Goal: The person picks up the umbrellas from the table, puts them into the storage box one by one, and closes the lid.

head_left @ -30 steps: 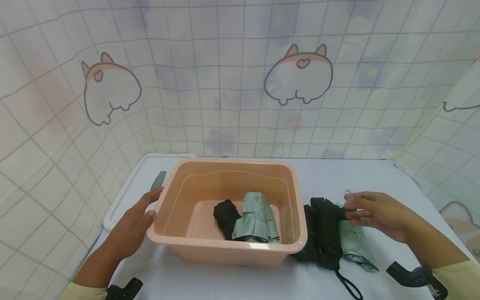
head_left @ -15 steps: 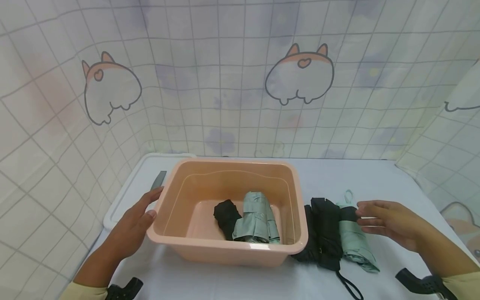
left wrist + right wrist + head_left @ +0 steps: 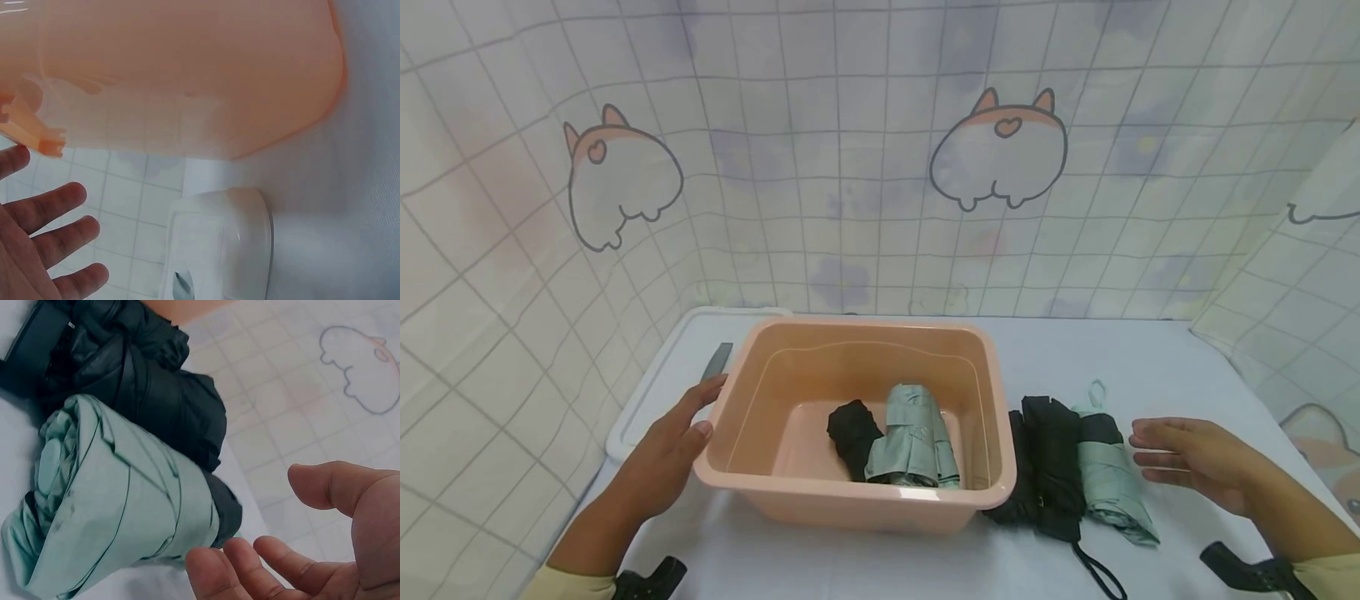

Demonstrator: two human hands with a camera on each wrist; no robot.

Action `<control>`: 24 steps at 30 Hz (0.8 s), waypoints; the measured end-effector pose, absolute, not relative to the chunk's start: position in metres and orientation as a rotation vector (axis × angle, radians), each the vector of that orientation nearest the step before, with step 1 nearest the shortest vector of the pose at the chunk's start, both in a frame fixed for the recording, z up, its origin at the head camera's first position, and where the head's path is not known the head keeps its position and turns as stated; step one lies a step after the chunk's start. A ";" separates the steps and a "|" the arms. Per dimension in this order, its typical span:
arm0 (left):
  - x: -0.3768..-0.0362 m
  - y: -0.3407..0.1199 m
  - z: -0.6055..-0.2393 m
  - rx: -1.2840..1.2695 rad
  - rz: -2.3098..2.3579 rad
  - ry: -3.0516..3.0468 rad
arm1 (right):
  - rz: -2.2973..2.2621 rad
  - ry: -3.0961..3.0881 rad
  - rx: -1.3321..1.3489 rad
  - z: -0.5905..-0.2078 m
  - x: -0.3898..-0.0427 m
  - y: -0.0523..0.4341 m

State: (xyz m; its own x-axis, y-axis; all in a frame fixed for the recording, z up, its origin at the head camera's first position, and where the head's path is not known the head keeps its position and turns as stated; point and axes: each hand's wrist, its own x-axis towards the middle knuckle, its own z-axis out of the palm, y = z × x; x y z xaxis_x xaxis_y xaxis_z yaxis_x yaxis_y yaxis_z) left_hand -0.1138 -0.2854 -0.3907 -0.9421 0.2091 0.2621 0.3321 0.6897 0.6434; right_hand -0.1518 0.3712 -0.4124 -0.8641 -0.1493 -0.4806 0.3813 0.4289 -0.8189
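A peach plastic basin (image 3: pixel 850 510) stands at the table's middle. My left hand (image 3: pixel 658 454) lies at its left rim, thumb and fingertips right at the edge; in the left wrist view its fingers are spread and relaxed. Inside the basin are a black folded umbrella (image 3: pixel 852 437) and rolled green umbrellas (image 3: pixel 906 433). Right of the basin, black folded umbrellas (image 3: pixel 1051 475), one with a wrist loop, lie beside a green folded umbrella (image 3: pixel 1112 487) with a black band. My right hand (image 3: pixel 1198 458) hovers just right of that green one, fingers loosely extended, holding nothing.
A white box with a raised-edge lid (image 3: pixel 250 237) sits behind and left of the basin, a grey flat piece (image 3: pixel 717 360) on top. A wall sheet with a grid pattern (image 3: pixel 850 208) encloses the back and sides of the white table (image 3: pixel 880 567).
My right hand has drawn back to the right and slightly toward me, away from the green umbrella beside the black ones. The left hand and the basin have stayed put.
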 end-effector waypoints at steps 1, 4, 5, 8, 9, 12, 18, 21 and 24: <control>-0.114 -0.286 -0.391 -0.441 -1.090 -2.732 | -1.444 2.186 0.206 -0.415 -0.152 0.373; -0.115 -0.287 -0.394 -0.446 -1.091 -2.727 | -1.442 2.167 0.227 -0.420 -0.154 0.377; -0.116 -0.288 -0.395 -0.446 -1.089 -2.726 | -1.442 2.162 0.234 -0.422 -0.154 0.377; -0.116 -0.289 -0.396 -0.442 -1.086 -2.728 | -1.449 2.149 0.261 -0.425 -0.155 0.377; -0.116 -0.289 -0.396 -0.441 -1.086 -2.730 | -1.451 2.144 0.272 -0.426 -0.155 0.376; -0.116 -0.289 -0.396 -0.439 -1.084 -2.737 | -1.449 2.133 0.298 -0.428 -0.154 0.374; -0.116 -0.289 -0.395 -0.482 -1.087 -2.708 | -1.389 2.158 0.300 -0.432 -0.153 0.368; -0.115 -0.289 -0.394 -0.476 -1.080 -2.717 | -1.367 2.170 0.312 -0.433 -0.153 0.365; -0.115 -0.288 -0.392 -0.478 -1.085 -2.718 | -1.340 2.179 0.313 -0.434 -0.154 0.363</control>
State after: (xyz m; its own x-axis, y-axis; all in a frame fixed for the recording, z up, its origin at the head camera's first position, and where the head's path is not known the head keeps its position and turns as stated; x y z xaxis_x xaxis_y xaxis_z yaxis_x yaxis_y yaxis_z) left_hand -0.1148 -0.2883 -0.3922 -0.9328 0.2290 0.2782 0.3576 0.6826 0.6373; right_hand -0.1541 0.3625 -0.4335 -0.8176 -0.0885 -0.5690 0.4678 0.4740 -0.7460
